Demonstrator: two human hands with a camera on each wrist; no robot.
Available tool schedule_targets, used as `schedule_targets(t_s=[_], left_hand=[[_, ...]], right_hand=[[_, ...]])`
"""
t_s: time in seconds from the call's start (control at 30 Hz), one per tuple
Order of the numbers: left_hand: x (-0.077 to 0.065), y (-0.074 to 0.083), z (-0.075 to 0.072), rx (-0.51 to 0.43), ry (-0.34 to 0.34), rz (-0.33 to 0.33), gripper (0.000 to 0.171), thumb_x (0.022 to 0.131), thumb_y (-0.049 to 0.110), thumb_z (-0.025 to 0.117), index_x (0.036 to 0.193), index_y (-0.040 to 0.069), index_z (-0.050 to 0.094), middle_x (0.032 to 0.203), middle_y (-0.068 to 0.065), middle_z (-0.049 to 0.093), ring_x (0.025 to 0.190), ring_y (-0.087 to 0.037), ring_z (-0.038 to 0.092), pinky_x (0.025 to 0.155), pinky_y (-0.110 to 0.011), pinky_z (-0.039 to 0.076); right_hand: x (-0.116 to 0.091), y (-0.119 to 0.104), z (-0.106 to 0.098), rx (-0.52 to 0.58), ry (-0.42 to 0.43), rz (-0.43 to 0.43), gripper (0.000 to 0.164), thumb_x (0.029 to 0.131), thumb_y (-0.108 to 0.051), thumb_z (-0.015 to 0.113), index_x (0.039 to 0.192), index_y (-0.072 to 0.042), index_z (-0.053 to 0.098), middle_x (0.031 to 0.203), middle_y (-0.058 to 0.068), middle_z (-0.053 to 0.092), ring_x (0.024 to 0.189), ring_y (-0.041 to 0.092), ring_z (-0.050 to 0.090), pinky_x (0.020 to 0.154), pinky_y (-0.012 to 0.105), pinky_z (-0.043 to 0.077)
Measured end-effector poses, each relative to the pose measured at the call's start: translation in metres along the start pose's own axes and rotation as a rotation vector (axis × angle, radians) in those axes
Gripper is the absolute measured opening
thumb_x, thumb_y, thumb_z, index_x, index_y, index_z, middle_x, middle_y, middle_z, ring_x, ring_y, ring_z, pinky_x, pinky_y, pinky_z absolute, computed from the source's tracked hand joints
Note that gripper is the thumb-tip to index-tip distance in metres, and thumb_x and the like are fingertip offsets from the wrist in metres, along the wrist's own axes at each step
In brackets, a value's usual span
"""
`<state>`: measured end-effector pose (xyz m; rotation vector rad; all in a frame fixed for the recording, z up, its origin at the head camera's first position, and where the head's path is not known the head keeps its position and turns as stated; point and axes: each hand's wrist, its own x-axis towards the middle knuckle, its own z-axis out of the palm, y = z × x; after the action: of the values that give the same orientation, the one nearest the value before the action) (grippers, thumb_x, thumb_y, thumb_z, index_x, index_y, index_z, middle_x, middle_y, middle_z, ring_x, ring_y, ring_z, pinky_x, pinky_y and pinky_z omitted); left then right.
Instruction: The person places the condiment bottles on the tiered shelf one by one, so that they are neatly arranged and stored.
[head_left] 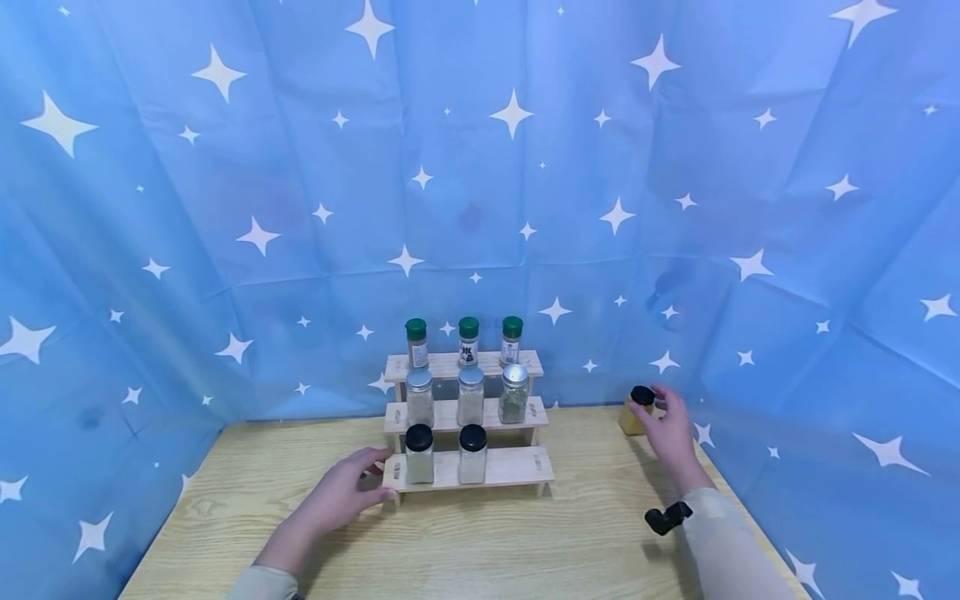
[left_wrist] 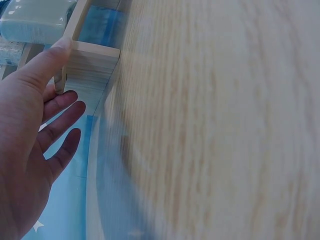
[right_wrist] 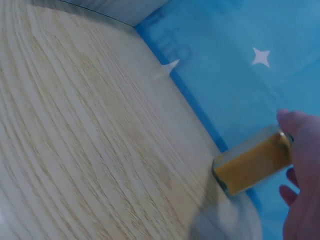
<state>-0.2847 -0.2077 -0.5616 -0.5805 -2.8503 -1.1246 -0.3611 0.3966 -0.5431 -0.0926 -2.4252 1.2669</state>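
A three-step wooden rack [head_left: 495, 468] stands on the table, and my left hand [head_left: 341, 493] pinches the left end of its lowest step. Thumb and index finger grip the wood in the left wrist view, while the other fingers [left_wrist: 61, 150] spread loosely beside it. On that step are two black-capped jars [head_left: 419, 460] of pale contents. Over at the right rear of the table, my right hand [head_left: 670, 432] holds a black-capped jar [head_left: 633, 419] of yellow-brown powder near its lid. The right wrist view shows this glass jar [right_wrist: 252, 165] at the table edge; its cap is mostly hidden by the hand.
Three silver-capped jars [head_left: 470, 400] fill the middle step, and three green-capped bottles [head_left: 468, 343] stand on the top one. A blue star-patterned curtain [head_left: 465, 217] hangs behind and along both sides of the wooden table [head_left: 465, 550]. A black device [head_left: 667, 518] sits at my right wrist.
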Motion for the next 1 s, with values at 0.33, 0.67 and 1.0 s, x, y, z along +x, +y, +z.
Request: schedule_targets(t_s=[0.33,0.67,1.0], left_hand=[[0.000,-0.002,0.000,0.015,0.003,0.010,0.073,0.094,0.039,0.090,0.154,0.008,0.062,0.145,-0.006,0.068,0.117,-0.023,0.071,0.102,-0.053,0.061],[-0.001,-0.002,0.000,0.013,0.004,0.011,0.073,0.094,0.039,0.090,0.155,0.009,0.062,0.145,-0.005,0.068,0.117,-0.022,0.071,0.102,-0.053,0.061],[0.000,0.000,0.000,0.006,0.006,0.010,0.073,0.094,0.037,0.090,0.155,0.008,0.062,0.146,-0.007,0.068,0.117,-0.023,0.071,0.102,-0.052,0.061]], right_hand=[[0.011,0.013,-0.002,0.061,-0.028,0.008,0.065,0.112,-0.027,0.070,0.164,0.003,0.044,0.158,0.031,0.050,0.149,0.050,0.044,0.121,0.068,0.040],[-0.001,0.000,0.003,0.065,0.080,0.072,0.053,0.107,-0.026,0.077,0.148,0.002,0.058,0.143,0.026,0.061,0.132,0.041,0.058,0.092,0.024,0.050],[-0.017,-0.023,0.015,0.077,0.136,0.033,0.047,0.103,-0.017,0.083,0.142,0.002,0.064,0.137,0.024,0.067,0.122,0.036,0.062,0.088,0.013,0.048]])
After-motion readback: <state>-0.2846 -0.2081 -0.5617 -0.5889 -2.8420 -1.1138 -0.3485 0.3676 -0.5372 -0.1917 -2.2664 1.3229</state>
